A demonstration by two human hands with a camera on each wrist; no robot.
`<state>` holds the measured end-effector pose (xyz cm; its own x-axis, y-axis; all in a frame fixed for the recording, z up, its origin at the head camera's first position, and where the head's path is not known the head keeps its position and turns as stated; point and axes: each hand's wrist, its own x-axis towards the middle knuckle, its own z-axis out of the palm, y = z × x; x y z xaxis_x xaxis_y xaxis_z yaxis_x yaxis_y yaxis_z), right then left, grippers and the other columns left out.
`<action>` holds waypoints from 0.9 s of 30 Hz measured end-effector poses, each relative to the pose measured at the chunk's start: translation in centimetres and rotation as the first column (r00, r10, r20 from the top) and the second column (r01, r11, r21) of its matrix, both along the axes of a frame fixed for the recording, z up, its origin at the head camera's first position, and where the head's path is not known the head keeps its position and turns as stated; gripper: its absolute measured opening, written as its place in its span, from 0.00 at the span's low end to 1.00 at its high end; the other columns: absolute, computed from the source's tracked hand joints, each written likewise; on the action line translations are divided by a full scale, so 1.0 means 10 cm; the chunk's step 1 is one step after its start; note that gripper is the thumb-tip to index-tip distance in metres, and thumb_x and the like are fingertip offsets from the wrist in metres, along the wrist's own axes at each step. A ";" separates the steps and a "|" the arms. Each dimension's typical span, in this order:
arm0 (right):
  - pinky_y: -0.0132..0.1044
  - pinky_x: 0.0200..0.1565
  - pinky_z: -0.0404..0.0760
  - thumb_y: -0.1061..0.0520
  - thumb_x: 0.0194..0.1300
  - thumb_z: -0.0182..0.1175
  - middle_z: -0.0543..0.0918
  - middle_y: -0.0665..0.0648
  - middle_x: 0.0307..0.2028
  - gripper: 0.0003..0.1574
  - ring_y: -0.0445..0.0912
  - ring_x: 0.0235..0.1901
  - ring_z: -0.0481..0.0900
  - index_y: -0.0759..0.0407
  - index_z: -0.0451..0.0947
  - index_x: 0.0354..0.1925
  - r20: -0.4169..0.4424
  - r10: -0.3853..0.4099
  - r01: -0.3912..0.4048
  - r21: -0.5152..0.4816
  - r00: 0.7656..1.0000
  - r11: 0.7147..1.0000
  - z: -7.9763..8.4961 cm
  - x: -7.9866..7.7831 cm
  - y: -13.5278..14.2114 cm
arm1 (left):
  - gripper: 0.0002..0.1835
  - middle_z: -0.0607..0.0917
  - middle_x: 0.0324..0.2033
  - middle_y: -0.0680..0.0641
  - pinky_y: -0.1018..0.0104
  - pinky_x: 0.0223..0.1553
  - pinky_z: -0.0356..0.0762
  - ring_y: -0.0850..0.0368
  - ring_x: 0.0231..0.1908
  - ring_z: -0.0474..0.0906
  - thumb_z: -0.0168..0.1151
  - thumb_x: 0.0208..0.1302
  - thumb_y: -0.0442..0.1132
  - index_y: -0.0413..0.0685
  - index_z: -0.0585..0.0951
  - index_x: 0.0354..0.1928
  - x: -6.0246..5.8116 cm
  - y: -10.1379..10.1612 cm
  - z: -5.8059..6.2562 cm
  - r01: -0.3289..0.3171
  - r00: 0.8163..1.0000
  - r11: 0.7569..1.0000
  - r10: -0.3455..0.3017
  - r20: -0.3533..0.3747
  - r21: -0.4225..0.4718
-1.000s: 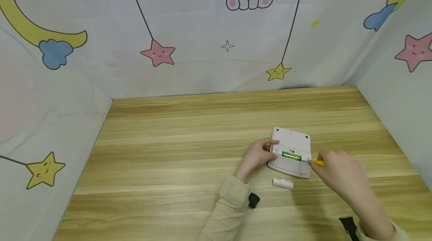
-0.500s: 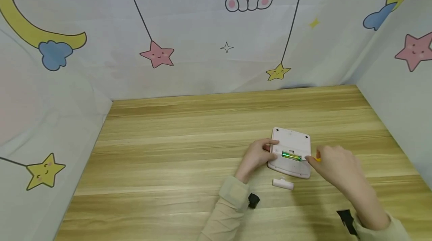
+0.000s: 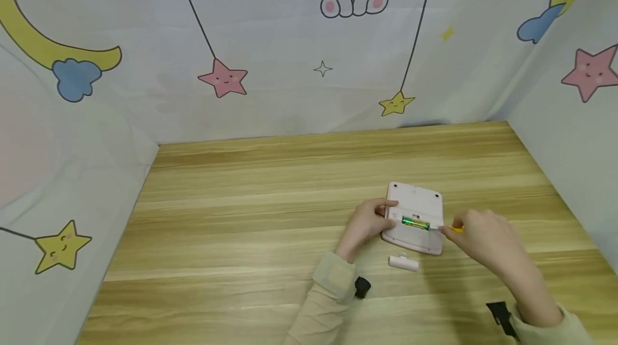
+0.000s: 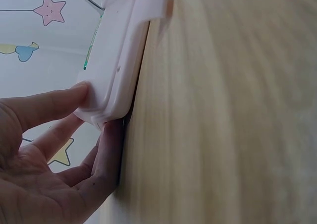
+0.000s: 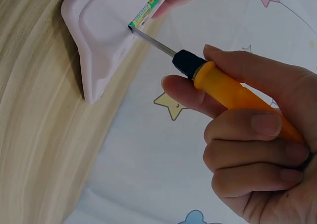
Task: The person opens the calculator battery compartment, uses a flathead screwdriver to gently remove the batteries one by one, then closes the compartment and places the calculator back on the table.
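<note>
A flat, pale pink device (image 3: pixel 416 201) lies with its underside up on the wooden table, its battery slot uncovered. Inside the slot sits a green battery (image 3: pixel 416 223). My left hand (image 3: pixel 368 222) pinches the device's left edge, thumb on top and fingers at the side and beneath, as the left wrist view shows. My right hand (image 3: pixel 487 237) grips a screwdriver (image 5: pixel 230 87) with a yellow-orange handle and dark collar, its fingers wrapped round the handle. The metal shaft (image 5: pixel 156 43) points at the slot, its tip right at one end of the battery.
A small pale pink battery cover (image 3: pixel 403 263) lies on the table (image 3: pixel 241 216) just in front of the device. Black straps (image 3: pixel 362 287) show at both wrists. A white cloth (image 3: pixel 280 39) printed with stars and moons surrounds the table at the back and sides.
My right hand has shifted slightly with the screwdriver, whose tip stays by the battery's end. My left hand, the device, the battery and the cover keep their places.
</note>
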<state>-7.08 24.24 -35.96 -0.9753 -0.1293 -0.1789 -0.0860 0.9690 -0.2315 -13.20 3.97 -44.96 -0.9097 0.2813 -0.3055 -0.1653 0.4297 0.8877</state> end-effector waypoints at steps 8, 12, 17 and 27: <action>0.36 0.17 0.62 0.45 0.60 0.64 0.82 0.54 0.21 0.19 0.44 0.16 0.66 0.61 0.85 0.32 -0.009 0.004 -0.004 -0.012 1.000 1.000 0.00 0.00 0.01 | 0.22 0.75 0.25 0.52 0.75 0.23 0.64 0.64 0.24 0.66 0.68 0.54 0.29 0.53 0.84 0.52 0.00 0.00 0.01 0.001 1.000 1.000 -0.001 -0.004 0.003; 0.36 0.17 0.62 0.45 0.60 0.64 0.84 0.57 0.23 0.19 0.43 0.16 0.66 0.61 0.86 0.32 -0.032 0.007 -0.008 -0.024 0.999 1.000 -0.02 0.02 0.03 | 0.23 0.73 0.24 0.53 0.75 0.22 0.62 0.63 0.22 0.64 0.68 0.53 0.29 0.53 0.84 0.52 0.01 0.01 0.02 -0.001 1.000 1.000 0.002 -0.010 0.007; 0.36 0.18 0.64 0.45 0.60 0.64 0.86 0.59 0.26 0.19 0.43 0.18 0.69 0.61 0.86 0.32 -0.050 0.016 -0.018 -0.049 0.999 0.999 -0.07 0.04 0.09 | 0.23 0.73 0.24 0.53 0.75 0.23 0.62 0.64 0.23 0.65 0.68 0.53 0.28 0.53 0.84 0.52 0.02 0.00 0.02 0.001 1.000 1.000 -0.001 -0.019 0.003; 0.43 0.28 0.74 0.41 0.62 0.63 0.87 0.61 0.33 0.21 0.46 0.26 0.76 0.58 0.87 0.32 -0.056 -0.008 0.002 -0.121 0.998 0.993 -0.16 0.06 0.21 | 0.23 0.75 0.25 0.53 0.75 0.24 0.64 0.64 0.25 0.67 0.68 0.53 0.29 0.53 0.84 0.52 0.00 0.01 0.01 0.004 1.000 1.000 -0.004 -0.022 -0.010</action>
<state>-6.44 26.34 -37.54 -0.9841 -0.1418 -0.1074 -0.0974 0.9347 -0.3418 -13.20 4.05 -44.82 -0.9149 0.2822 -0.2885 -0.1441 0.4393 0.8867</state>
